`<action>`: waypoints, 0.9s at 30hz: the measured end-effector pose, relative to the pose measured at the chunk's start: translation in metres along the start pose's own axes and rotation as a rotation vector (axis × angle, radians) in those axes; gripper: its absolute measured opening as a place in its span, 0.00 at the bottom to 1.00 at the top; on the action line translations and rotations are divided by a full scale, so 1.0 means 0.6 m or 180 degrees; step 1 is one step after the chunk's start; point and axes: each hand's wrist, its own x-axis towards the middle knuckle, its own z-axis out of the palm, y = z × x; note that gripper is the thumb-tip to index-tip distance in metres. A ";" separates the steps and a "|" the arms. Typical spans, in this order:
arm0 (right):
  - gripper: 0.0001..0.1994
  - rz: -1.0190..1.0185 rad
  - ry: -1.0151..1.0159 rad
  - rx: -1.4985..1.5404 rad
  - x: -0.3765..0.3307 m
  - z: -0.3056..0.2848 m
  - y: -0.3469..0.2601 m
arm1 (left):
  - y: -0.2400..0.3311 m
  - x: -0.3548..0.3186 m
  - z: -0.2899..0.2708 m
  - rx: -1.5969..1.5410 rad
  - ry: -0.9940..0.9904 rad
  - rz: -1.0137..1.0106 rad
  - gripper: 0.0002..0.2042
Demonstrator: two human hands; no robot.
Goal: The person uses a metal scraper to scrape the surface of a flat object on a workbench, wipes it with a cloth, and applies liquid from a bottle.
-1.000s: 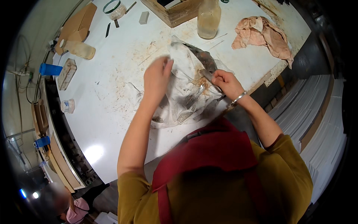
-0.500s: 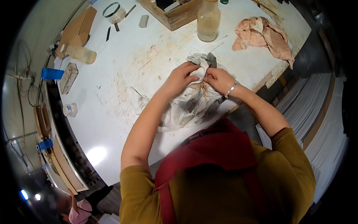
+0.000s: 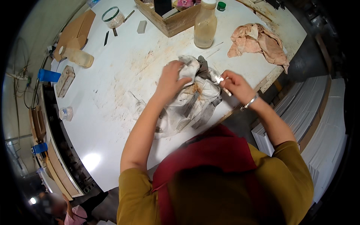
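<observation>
A crumpled white and grey rag [image 3: 180, 112] with brown stains lies bunched near the table's front edge. My left hand [image 3: 169, 80] grips its raised upper folds, the thumb on the near side and the fingers curled at the far side. To the right of the bundle, my right hand [image 3: 238, 87] is closed in a pinch around a small whitish piece [image 3: 219, 79]. Whether that piece is a loose item or a corner of the rag, I cannot tell. A metal bangle is on my right wrist.
A bottle of cloudy liquid [image 3: 205, 28] stands behind the rag, beside a wooden box [image 3: 170, 26]. At the far right lies a peach cloth [image 3: 258, 45]. Leftward are another bottle [image 3: 79, 57], a stained block [image 3: 66, 81] and a white tub [image 3: 66, 113]. Stacked sheets [image 3: 300, 108] stand right of the table.
My right hand has moved away from my left, to the right, with the small whitish piece in its fingers. My left hand has shifted slightly left, still on the rag. The view has shifted a little.
</observation>
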 end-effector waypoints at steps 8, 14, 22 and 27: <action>0.03 0.0124 -0.0022 0.1643 -0.020 0.133 0.010 | 0.111 -0.171 -0.017 -0.2616 -0.0824 -0.2455 0.08; 0.07 -0.0055 -0.0607 0.0704 -0.042 0.191 0.041 | 0.120 -0.266 -0.031 -0.2863 -0.0141 -0.2957 0.07; 0.05 -0.2200 0.0063 -0.3129 -0.022 0.167 0.021 | 0.103 -0.291 -0.080 -0.2842 0.0164 -0.3063 0.04; 0.09 -0.2612 -0.0503 -0.4154 0.008 0.191 0.044 | 0.107 -0.277 -0.076 -0.3044 0.0110 -0.3079 0.04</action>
